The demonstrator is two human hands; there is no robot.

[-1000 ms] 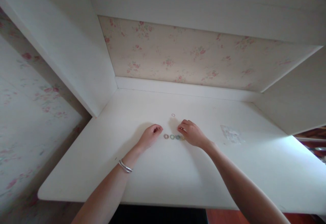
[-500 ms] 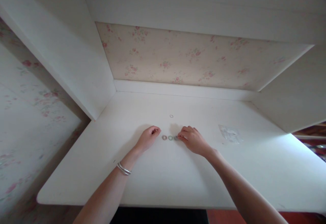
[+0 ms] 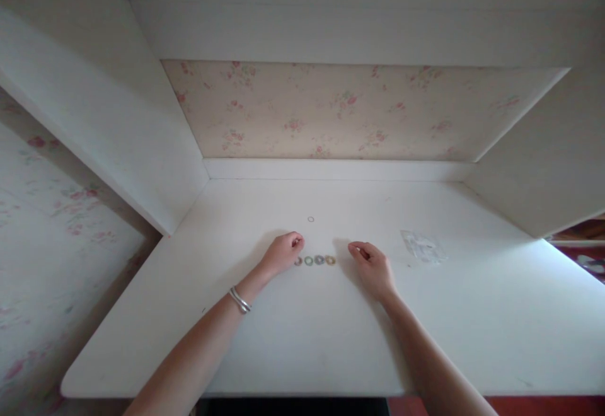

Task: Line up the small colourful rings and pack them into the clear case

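Several small beaded-looking rings lie in a row on the white desk: a reddish ring on the left, then a green ring, a grey-blue ring and a yellowish ring. My left hand is closed, its fingertips just above the reddish ring and partly covering it. Right of the row, apart from it, my right hand is closed with thumb and finger together. What either hand pinches, if anything, cannot be made out. A thin plain ring lies beyond the row.
A clear plastic bag lies flat to the right of my right hand. White side panels and a low back ledge bound the desk, with an overhead shelf above. A silver bangle is on my left wrist.
My right hand has moved right, away from the row, and the yellowish ring now shows at its right end. My left hand has come closer, over the reddish ring. The view has shifted slightly.
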